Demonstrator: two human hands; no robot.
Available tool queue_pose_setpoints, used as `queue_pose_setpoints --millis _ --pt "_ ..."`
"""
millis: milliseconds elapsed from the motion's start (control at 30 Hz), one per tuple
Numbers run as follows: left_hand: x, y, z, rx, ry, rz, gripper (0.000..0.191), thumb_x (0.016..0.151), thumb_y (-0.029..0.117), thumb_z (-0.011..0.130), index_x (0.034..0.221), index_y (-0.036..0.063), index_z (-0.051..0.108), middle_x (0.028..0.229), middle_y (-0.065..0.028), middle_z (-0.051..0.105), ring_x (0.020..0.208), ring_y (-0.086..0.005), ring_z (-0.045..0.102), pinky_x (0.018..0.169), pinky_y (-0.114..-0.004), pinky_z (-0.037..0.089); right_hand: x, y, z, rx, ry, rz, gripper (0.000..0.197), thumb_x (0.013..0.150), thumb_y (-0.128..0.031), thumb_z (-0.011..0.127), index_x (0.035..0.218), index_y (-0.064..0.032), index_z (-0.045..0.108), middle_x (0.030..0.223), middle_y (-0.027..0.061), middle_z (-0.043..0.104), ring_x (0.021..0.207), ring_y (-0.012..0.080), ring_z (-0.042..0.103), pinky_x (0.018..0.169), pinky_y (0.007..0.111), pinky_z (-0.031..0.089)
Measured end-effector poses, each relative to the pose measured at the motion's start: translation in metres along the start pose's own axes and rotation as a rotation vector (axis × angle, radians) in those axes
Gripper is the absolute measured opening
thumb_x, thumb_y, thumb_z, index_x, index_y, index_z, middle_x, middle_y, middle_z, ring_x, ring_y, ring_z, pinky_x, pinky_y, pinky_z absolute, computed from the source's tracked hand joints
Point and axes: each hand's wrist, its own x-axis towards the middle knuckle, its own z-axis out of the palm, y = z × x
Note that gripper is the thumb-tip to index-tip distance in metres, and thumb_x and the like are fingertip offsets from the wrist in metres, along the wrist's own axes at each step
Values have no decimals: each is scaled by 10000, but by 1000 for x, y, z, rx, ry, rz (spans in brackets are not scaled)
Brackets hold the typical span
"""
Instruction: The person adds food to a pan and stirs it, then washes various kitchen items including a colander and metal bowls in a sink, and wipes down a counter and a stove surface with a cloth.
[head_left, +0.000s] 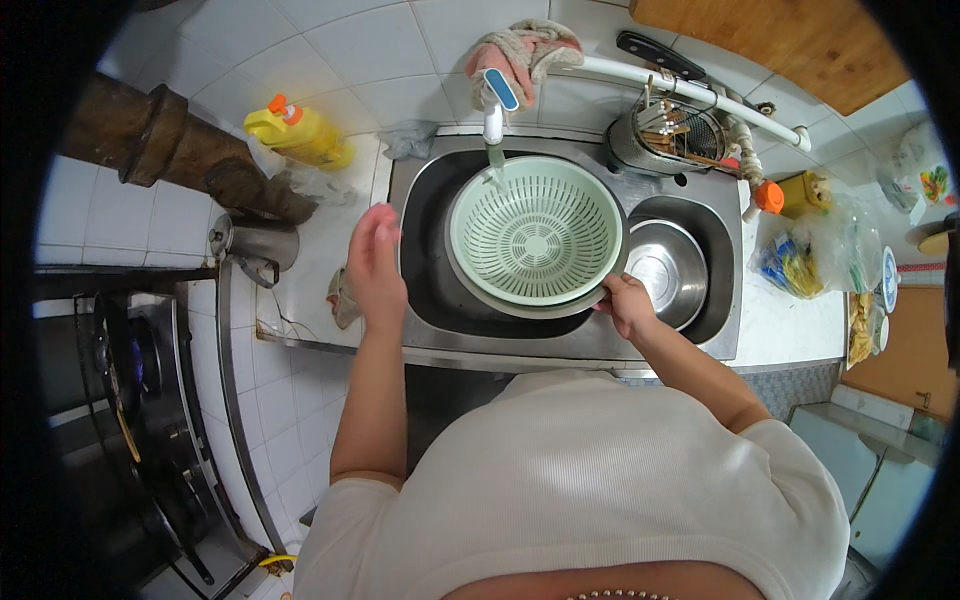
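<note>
A pale green slotted plastic colander (537, 246) sits inside a grey metal basin (517, 307) in the larger sink bowl (422, 232). My right hand (628, 304) grips the basin's rim at its lower right. Raised and holding nothing, my left hand (377, 270) is at the left edge of the sink, apart from the basin. Over the back of the colander is the faucet (493, 124) with a blue-topped handle, and water runs from it. In the smaller sink bowl (721, 262) rests a stainless steel bowl (667, 270).
Chopsticks stand in a metal mesh holder (637, 139) behind the sink. A yellow detergent bottle (307, 135), a metal pitcher (259, 244) and a rag (343, 300) are on the left. Further left, a wok (112, 360) sits over a lit gas stove (176, 360). Plastic bags (832, 247) lie right.
</note>
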Motion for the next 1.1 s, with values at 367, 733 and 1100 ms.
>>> queue_pose_setpoints --millis 367,733,1100 --pt "53 -93 38 182 -311 -141 251 825 56 491 1066 12 545 1004 -137 608 900 -219 588 750 -302 461 -4 2 4 -83 35 15 223 797 -132 544 881 70 495 778 119 580 634 147 579 569 219 505" --pt "87 -88 137 -53 -648 -544 324 824 334 568 923 27 602 765 -113 622 746 -253 618 688 -315 488 0 6 7 -261 62 5 149 802 -96 513 882 15 571 729 70 592 571 122 536 529 246 442" --pt "54 -73 -7 253 -455 -565 479 705 123 585 1153 16 455 1012 -128 585 844 -211 586 773 -306 451 47 -10 23 -155 -159 -59 125 824 -184 551 830 -64 585 650 -3 556 524 66 452 457 200 336"
